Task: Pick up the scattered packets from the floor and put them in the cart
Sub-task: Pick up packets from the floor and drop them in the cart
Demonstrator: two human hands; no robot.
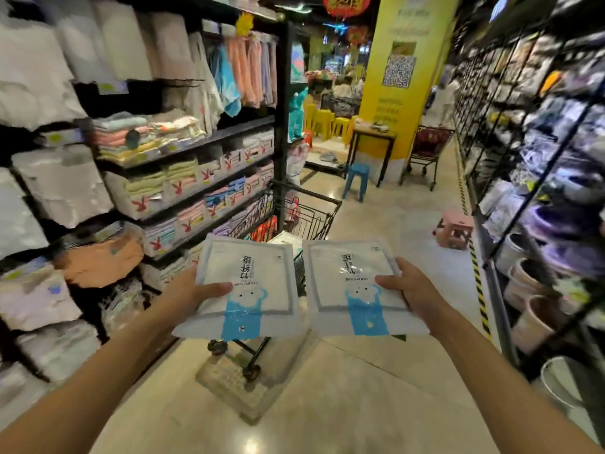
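Observation:
I hold two flat white packets with blue print side by side at chest height. My left hand (pixel 193 291) grips the left packet (pixel 248 276) at its left edge, thumb on top. My right hand (pixel 411 285) grips the right packet (pixel 355 276) at its right edge, thumb across the front. Just beyond them stands a black wire cart (pixel 314 217) with a white packet and orange items inside; the packets hide its near side. Another pale packet (pixel 242 385) lies on the floor by the cart's wheels.
Shelves of folded towels (pixel 183 191) line the left, wire racks of goods (pixel 540 158) the right. A pink stool (pixel 456 229), a blue stool (pixel 357 180), a second cart (pixel 427 152) and a yellow pillar (pixel 399 77) stand further down the aisle.

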